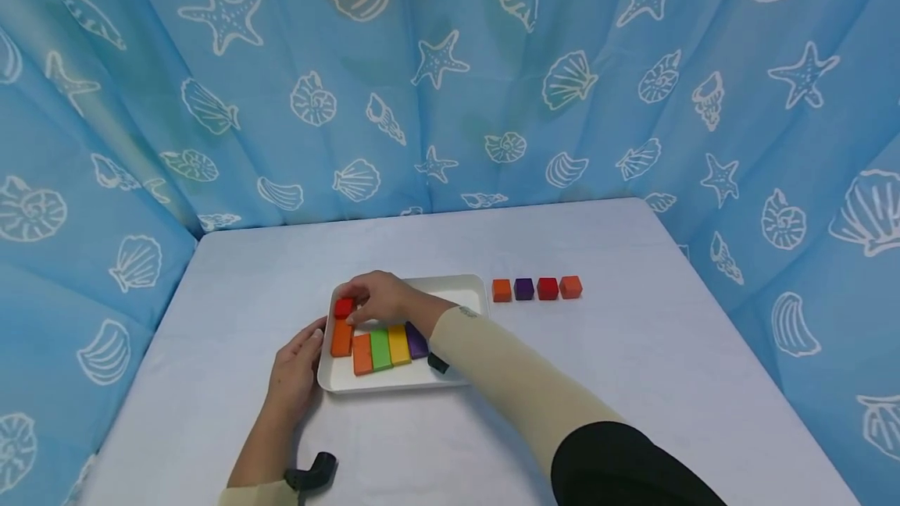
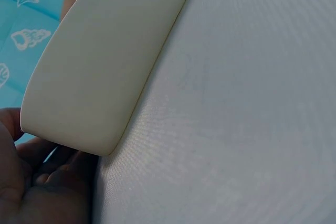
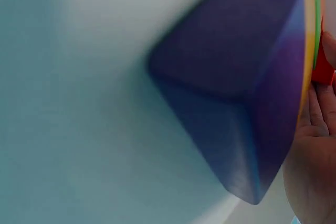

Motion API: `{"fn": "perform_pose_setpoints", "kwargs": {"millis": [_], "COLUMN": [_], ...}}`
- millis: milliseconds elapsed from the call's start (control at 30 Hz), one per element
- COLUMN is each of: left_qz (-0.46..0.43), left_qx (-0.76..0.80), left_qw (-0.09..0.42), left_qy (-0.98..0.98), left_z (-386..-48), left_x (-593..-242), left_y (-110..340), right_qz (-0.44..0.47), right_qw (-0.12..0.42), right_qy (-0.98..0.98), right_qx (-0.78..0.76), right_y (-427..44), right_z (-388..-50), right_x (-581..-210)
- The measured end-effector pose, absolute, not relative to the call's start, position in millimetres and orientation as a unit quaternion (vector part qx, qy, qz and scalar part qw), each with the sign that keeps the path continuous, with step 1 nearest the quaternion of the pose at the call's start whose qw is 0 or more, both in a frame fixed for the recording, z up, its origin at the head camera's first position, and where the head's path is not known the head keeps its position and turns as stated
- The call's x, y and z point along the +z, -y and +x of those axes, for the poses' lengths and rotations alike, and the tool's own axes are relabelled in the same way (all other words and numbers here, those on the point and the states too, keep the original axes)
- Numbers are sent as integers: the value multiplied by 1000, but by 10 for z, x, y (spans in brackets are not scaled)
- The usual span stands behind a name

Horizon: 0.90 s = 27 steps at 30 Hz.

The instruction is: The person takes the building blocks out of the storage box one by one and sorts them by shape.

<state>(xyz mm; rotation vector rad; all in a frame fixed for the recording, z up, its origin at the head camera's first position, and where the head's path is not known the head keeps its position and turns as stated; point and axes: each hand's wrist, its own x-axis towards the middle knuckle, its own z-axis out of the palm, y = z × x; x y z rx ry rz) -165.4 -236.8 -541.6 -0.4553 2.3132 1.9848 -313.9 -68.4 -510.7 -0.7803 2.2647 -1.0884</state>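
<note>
A white tray [image 1: 450,287] lies on the table, with colored blocks inside it. Thumb and fingers of my right hand [image 1: 383,299] pinch a red block [image 1: 344,308] at the tray's far left corner. Directly nearer me is an orange block [image 1: 341,338] along the left wall. Beside it stand, in a row, another orange block [image 1: 362,354], a green block [image 1: 380,349], a yellow block [image 1: 398,345] and a purple block [image 1: 416,340]. My left hand [image 1: 297,369] holds the tray's left end, its thumb at the rim in the left wrist view.
Right of the tray, a row on the white tablecloth [image 1: 619,350] has an orange cube [image 1: 501,290], a purple cube [image 1: 523,289], a red cube [image 1: 548,288] and an orange-red cube [image 1: 571,286]. A blue shell-patterned curtain [image 1: 450,123] hangs behind the table.
</note>
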Motion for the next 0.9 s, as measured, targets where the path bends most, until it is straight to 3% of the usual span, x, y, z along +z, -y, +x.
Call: {"fn": "perform_pose_setpoints", "kwargs": {"millis": [367,900], "left_qz": [-143,-138], "left_qx": [635,649], "left_qw": [34,19], "left_qy": [-758,-748], "left_z": [-1644,-1651], "left_x": [-5421,-5437], "left_y": [2374,2342], "right_qz": [-267,-327], "right_qw": [277,235], "right_qy": [-795,-786], "right_qx": [-470,-468], "right_y": [567,-8], "right_z": [-3170,-3188], "right_x": [-5039,-4795]}}
